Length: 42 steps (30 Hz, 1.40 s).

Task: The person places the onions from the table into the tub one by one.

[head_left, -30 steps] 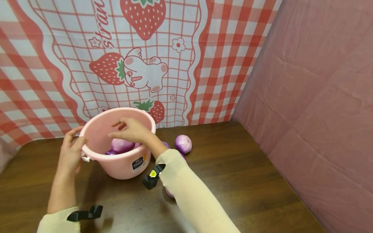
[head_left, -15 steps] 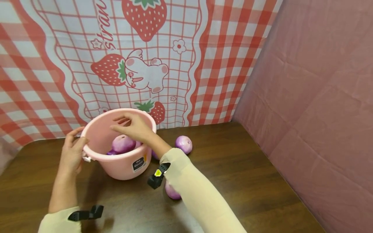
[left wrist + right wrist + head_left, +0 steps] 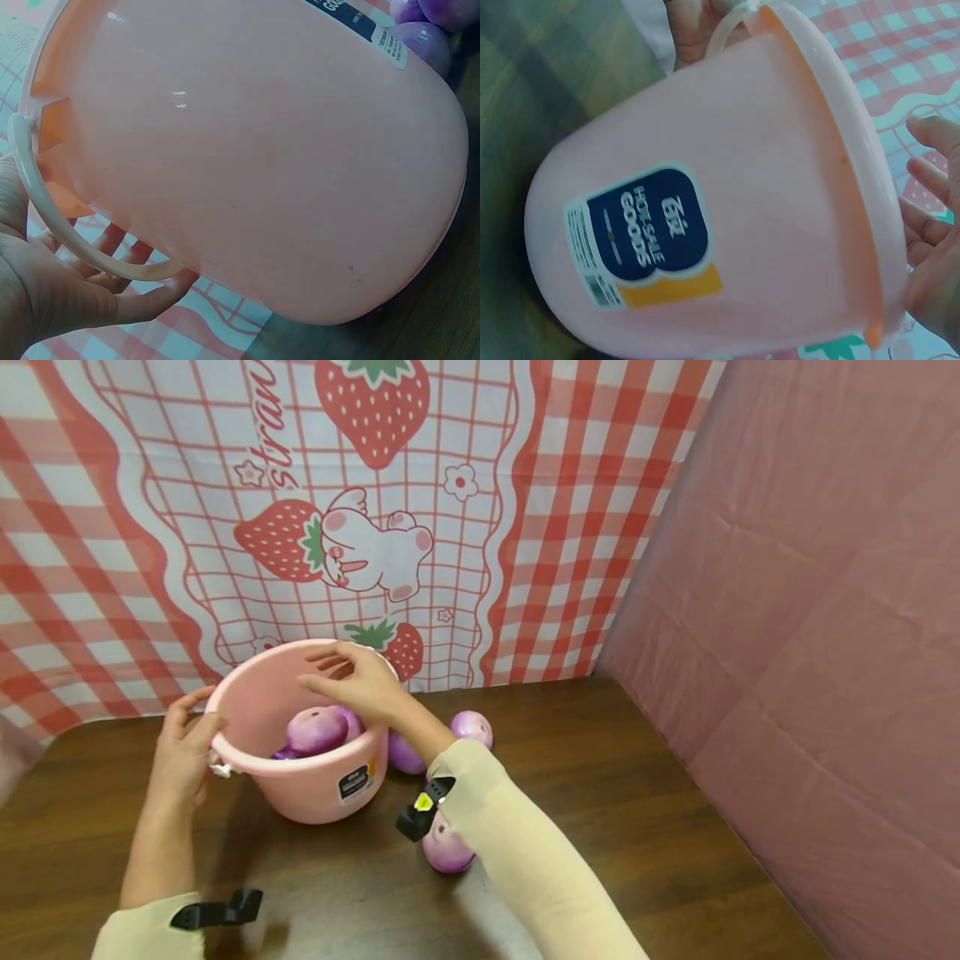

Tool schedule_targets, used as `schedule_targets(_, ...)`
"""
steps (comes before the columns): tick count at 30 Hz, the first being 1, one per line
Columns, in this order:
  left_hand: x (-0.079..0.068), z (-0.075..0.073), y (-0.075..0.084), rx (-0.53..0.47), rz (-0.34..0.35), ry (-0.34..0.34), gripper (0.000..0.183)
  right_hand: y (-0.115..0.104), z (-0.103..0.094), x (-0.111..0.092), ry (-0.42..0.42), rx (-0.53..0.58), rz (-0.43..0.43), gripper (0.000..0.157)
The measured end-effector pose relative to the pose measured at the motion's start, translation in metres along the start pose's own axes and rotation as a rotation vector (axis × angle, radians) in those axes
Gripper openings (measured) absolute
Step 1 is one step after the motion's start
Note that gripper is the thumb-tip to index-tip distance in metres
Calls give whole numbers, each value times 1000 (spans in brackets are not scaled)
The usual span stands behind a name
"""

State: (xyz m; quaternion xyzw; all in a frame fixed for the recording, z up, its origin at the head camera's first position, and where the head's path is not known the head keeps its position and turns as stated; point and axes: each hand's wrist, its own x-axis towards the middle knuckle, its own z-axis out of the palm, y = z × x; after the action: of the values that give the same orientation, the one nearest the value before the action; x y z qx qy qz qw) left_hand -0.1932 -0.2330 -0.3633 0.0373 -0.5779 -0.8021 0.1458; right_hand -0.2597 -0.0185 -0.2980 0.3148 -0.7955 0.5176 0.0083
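Observation:
A pink bucket point(image 3: 318, 789) with a dark label stands on the table, several purple onions point(image 3: 317, 731) visible inside it. My left hand point(image 3: 180, 752) holds the bucket's rim on its left side; in the left wrist view its fingers point(image 3: 150, 300) lie beside the pale handle point(image 3: 67, 232). Over the right part of the bucket's mouth is my right hand point(image 3: 358, 681), fingers extended and apart, holding nothing. The right wrist view shows that hand point(image 3: 934, 232) just beyond the rim. The right forearm partly covers the onions outside the bucket.
Right of the bucket lie more purple onions: one against its side point(image 3: 405, 753), another farther right point(image 3: 472, 728), and one nearer the front point(image 3: 447, 847). A strawberry-print checked cloth point(image 3: 570, 527) hangs behind the brown table point(image 3: 637, 827). A pink cloth point(image 3: 810, 568) bounds the right.
My right hand has moved right and slightly up across the bucket's mouth, away from the onions inside. The forearm's shift uncovers more of the onions outside. The left hand stays at the rim.

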Motion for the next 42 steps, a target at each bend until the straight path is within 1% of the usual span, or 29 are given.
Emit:
schedule_targets(4,1,0,1,18,-9,7,33,-1,-11,-2,9,-19,38,36)
schedule_targets(9,2,0,2,19,-13,5,34,-2,-27,-2,37,-1,65,38)
schedule_targets(13,2,1,2,15,-13,2,34,3,-43,-3,57,7,55,38)
schedule_targets(16,2,1,3,17,-16,8,33,8,-53,-6,62,-16,46,36)
schedule_targets(20,2,1,3,28,-15,11,33,15,-64,-12,73,-42,69,34)
schedule_targets(23,3,0,3,28,-10,5,33,21,-72,-17,82,-52,91,36)
schedule_targets(28,3,0,2,18,-6,-2,33,33,-84,-24,104,-104,125,37)
schedule_targets(32,4,0,2,23,-9,-4,33,43,-91,-30,112,-140,158,39)
schedule_targets(38,3,0,2,32,-22,-5,33,59,-99,-39,131,-160,193,37)
schedule_targets(42,2,0,2,31,-29,-5,33,68,-103,-47,149,-167,219,38)
